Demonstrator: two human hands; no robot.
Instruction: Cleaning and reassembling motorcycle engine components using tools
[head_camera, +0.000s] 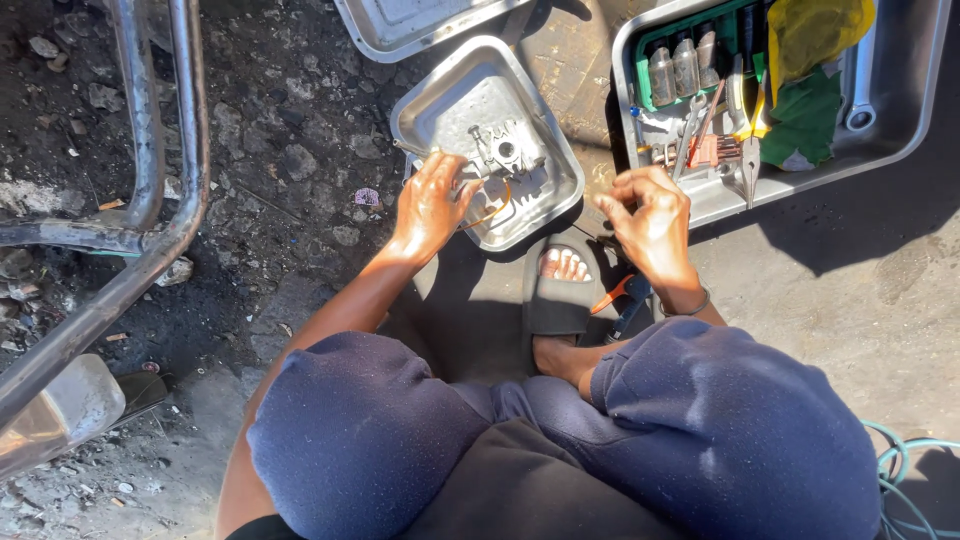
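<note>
- My left hand (432, 200) reaches into the small square metal tray (540, 195) on the ground in front of me, fingers curled over its near left rim.
- Just beside my left fingers lies a small grey metal engine part (505, 152), resting on the tray floor; my fingertips are near it, and I cannot tell whether they touch it.
- A thin orange wire (490, 212) runs from under my left hand across the near part of the tray.
- My right hand (652, 222) is held apart from the left, over the gap between the small tray and the big one, fingers bent together as if pinching something very small; what sits in the pinch I cannot make out.
- There is a dark band (692, 304) on my right wrist.
- The big metal tray (900, 130) lies to the right, holding a green socket holder (690, 62), pliers (748, 150), a yellow rag (815, 30) and a green rag (805, 120).
- A third tray (400, 25) lies upside-down past the small one.
- My foot in a black sandal (558, 290) is planted between my knees, with an orange-handled tool (612, 295) just beside it.
- Bent metal tubing (150, 150) lies over the oily ground on the left.
</note>
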